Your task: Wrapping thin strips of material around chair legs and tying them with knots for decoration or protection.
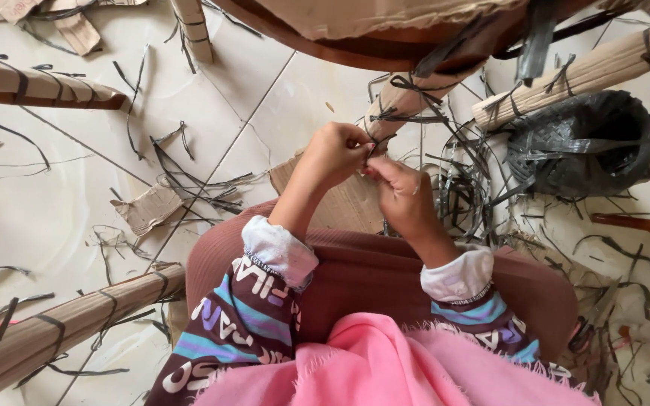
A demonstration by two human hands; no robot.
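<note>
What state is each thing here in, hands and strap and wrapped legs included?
left hand: closed, pinching the dark strap.
right hand: closed on the same strap.
dark strap: gripped by both hands at the wrapped leg.
wrapped leg: cardboard-covered, tied with straps.
strap roll: lying on the floor, partly unwound.
cardboard scrap: torn, flat on the floor tiles.

Reaching forward with both forearms, sleeves rolled back. Bringing left hand (pixel 334 153) and right hand (pixel 402 197) together, fingers (pixel 365 147) pinching closed.
</note>
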